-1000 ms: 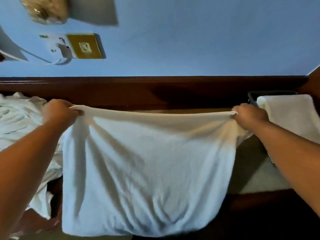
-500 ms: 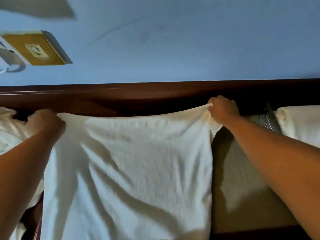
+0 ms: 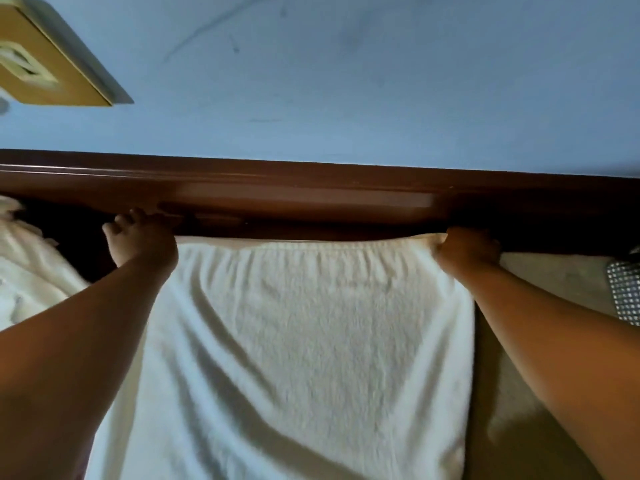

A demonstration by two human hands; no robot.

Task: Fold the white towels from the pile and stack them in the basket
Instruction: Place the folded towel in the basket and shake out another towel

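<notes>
Towel (image 3: 311,341): spread flat below the wooden board (image 3: 311,199), lower edge cut off.
Pile (image 3: 24,278): far left, mostly out of frame.
Left hand (image 3: 142,244): at the top-left corner, fingers loosely spread.
Right hand (image 3: 467,249): fingers pinching the top-right corner.
Basket (image 3: 625,296): mesh sliver, right edge.

A white towel (image 3: 311,341) lies spread with the right hand (image 3: 467,249) gripping its far right corner, the left hand (image 3: 142,240) loose-fingered at its far left corner, the pile (image 3: 27,271) left of it and the mesh basket (image 3: 625,292) right of it.
</notes>
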